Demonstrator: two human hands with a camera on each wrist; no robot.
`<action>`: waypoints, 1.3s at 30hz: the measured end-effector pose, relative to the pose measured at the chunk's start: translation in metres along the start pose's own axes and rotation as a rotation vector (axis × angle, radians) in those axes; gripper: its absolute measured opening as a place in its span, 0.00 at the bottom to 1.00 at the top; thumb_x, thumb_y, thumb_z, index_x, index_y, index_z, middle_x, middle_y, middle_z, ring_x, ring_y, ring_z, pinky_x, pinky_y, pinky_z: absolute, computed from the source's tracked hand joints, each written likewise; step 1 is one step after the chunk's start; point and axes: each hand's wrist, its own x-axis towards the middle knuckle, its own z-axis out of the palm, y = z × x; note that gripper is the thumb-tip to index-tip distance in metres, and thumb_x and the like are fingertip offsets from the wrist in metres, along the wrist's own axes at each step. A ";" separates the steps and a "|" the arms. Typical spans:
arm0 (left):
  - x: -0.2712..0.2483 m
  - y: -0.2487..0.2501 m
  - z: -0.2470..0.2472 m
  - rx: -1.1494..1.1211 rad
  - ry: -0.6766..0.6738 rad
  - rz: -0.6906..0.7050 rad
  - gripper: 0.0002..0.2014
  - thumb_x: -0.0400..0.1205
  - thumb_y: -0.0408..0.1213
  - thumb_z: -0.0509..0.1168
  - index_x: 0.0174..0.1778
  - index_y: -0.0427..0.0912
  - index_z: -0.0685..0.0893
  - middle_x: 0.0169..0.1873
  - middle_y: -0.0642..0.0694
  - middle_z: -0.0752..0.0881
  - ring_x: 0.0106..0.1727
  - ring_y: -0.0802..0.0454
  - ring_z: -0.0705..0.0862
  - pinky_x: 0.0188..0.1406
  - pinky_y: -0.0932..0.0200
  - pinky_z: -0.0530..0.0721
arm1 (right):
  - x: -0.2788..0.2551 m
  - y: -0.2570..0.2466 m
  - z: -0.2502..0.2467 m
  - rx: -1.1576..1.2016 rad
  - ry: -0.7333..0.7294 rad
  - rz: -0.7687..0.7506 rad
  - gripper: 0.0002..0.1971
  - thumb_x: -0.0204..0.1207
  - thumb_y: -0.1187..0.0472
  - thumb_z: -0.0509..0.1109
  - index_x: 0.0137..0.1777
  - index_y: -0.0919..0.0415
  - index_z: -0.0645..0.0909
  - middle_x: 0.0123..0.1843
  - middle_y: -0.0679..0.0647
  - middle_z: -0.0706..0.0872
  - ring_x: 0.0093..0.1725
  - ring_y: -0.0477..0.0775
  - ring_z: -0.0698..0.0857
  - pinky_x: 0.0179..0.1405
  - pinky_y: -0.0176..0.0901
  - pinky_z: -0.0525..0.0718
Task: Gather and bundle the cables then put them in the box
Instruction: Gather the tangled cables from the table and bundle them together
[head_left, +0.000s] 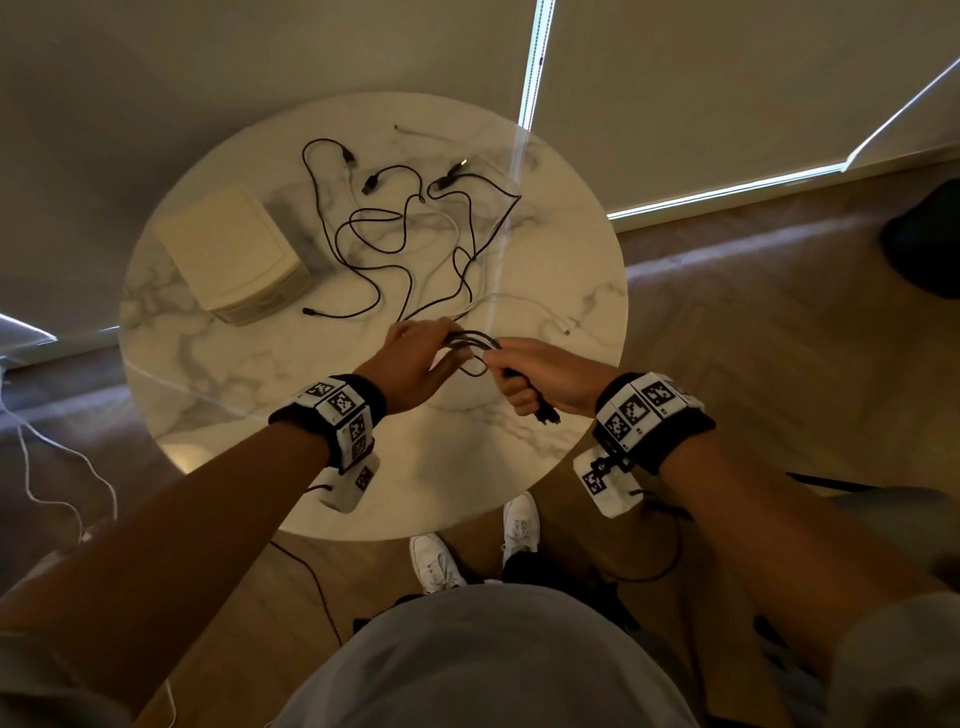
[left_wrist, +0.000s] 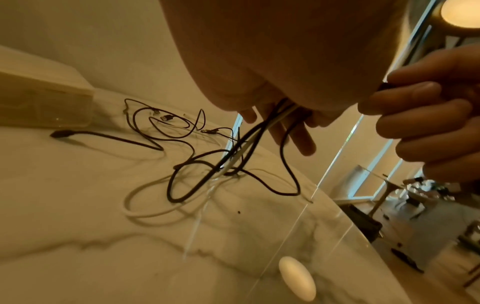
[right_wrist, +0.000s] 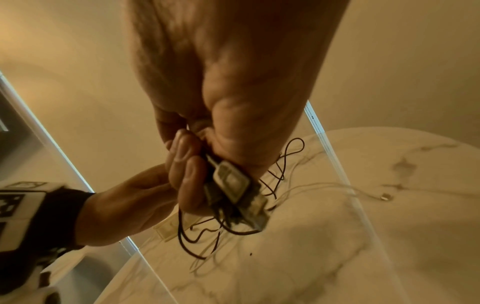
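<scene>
The room is dim, with pale roller blinds leaking thin lines of daylight and a herringbone wood floor underneath. One round marble table fills the middle, white with grey veining. On its left side sits one cream box, lid on. Right of it, toward the centre, the cables sprawl in a loose tangle: several black cables looping over each other (I count about three, though the overlaps make it hard to be sure) and at least one thin white cable trailing off to the right.

Two hands work at the near edge, above the tabletop. The right hand is fisted tight around a cluster of cable plugs, black and white ends sticking out below the curled fingers. The left hand has its fingers hooked round the strands that run from that cluster down into the tangle. Each wrist wears one black band with checkered marker blocks.
</scene>
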 end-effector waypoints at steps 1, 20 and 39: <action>0.002 0.001 0.000 -0.066 -0.012 -0.016 0.10 0.89 0.46 0.56 0.59 0.46 0.77 0.48 0.60 0.87 0.53 0.56 0.84 0.65 0.53 0.73 | -0.001 -0.003 -0.004 -0.041 0.012 -0.005 0.17 0.91 0.54 0.57 0.38 0.53 0.67 0.29 0.49 0.63 0.26 0.47 0.59 0.28 0.44 0.58; 0.036 0.001 -0.021 0.086 -0.128 -0.124 0.19 0.89 0.54 0.48 0.63 0.49 0.79 0.52 0.49 0.84 0.50 0.48 0.83 0.50 0.47 0.82 | 0.018 0.006 -0.037 -1.212 0.368 -0.026 0.27 0.91 0.41 0.47 0.63 0.63 0.77 0.52 0.63 0.86 0.50 0.68 0.86 0.42 0.52 0.76; 0.058 0.038 0.017 0.087 0.192 0.052 0.10 0.86 0.42 0.63 0.62 0.46 0.82 0.55 0.49 0.82 0.52 0.54 0.80 0.55 0.51 0.82 | 0.067 -0.005 -0.117 0.557 0.260 0.051 0.20 0.90 0.50 0.60 0.35 0.55 0.72 0.26 0.50 0.69 0.25 0.49 0.68 0.28 0.41 0.70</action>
